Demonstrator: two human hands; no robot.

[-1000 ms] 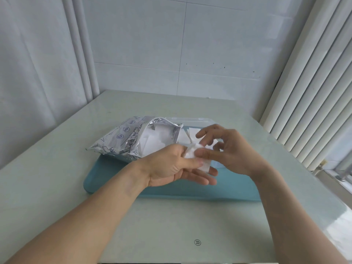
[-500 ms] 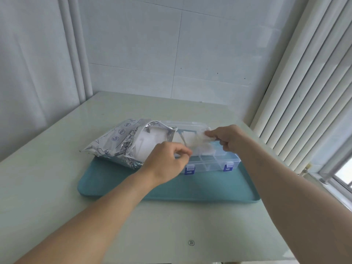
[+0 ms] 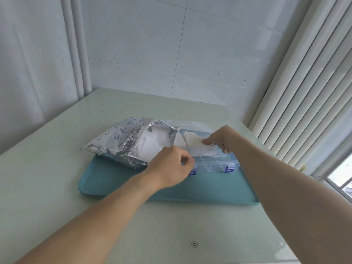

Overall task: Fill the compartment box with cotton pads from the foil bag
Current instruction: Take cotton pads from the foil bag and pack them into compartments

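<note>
A teal tray (image 3: 209,191) lies flat on a pale green tabletop (image 3: 47,178), extending beneath and to the near side of both hands. A small round logo (image 3: 194,244) is printed on the tabletop, nearer the viewer than the hands. White wall tiles (image 3: 209,54) stand beyond the hands. Vertical blinds (image 3: 308,92) hang right of the right hand. A white curtain (image 3: 34,73) hangs far left of the left hand.

The left hand (image 3: 171,168) covers the near-left corner of the compartment box (image 3: 215,164), so whether its curled fingers pinch anything cannot be told. The foil bag (image 3: 122,141) hides the box's left end. Both forearms run off the bottom edge. The pad (image 3: 194,142) under the right hand (image 3: 222,139) is blurred.
</note>
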